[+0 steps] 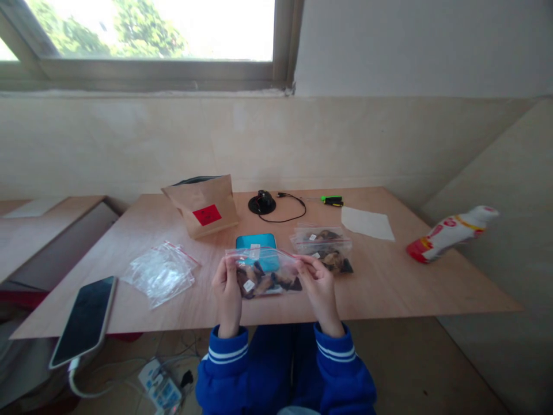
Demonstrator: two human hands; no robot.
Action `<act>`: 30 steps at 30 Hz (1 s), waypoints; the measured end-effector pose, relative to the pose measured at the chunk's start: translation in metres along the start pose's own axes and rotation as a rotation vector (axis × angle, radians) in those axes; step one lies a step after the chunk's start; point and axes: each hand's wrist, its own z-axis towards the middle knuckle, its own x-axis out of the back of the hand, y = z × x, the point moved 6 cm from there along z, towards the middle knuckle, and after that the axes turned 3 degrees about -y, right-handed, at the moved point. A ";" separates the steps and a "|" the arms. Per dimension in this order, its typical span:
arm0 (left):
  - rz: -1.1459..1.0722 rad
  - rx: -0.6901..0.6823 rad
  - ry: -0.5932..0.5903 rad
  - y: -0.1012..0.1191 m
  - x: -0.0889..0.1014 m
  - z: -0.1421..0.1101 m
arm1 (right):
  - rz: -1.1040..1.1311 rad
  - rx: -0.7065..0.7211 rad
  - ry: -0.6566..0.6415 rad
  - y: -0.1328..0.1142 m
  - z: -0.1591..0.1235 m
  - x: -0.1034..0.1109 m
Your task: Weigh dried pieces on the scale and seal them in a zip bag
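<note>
Head view: one person sits at a wooden table (389, 282) and looks down on both hands.

Step in hand: both hands hold a clear zip bag (276, 262) with dark dried pieces (259, 286) inside, at the table's front edge, 6 o'clock.

Left hand (227, 294): pinches the bag's left upper side.

Right hand (318, 288): pinches the bag's right upper side.

Grip: narrow on both sides, fingers closed on the plastic. If the zip is open or shut, I cannot tell.

Things: a second filled bag (324, 251) lies at 1 o'clock, a teal case (257, 243) at 12 o'clock, just behind the held bag.

Rest: a paper bag (203, 208) stands at 11 o'clock, an empty plastic bag (162, 275) lies at 9 o'clock, a phone (84, 320) at 8 o'clock, a white sheet (367, 223) at 2 o'clock, a white-red bottle (449, 233) at 3 o'clock.

Labels: the paper bag has a red sticker (207, 215), and the zip bags have small white tags (249, 285); no writing can be read on them.
</note>
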 end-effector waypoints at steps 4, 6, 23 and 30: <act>0.094 -0.061 0.001 0.005 0.004 -0.002 | 0.040 -0.042 -0.013 0.002 0.002 0.008; 0.111 -0.032 -0.056 0.001 0.005 -0.002 | 0.079 -0.033 -0.022 0.002 0.002 0.012; 0.032 0.010 -0.099 0.000 0.005 -0.002 | 0.110 -0.046 0.074 0.010 0.001 0.000; -0.013 0.003 -0.123 0.008 0.007 -0.003 | 0.139 -0.082 0.106 0.012 -0.001 0.005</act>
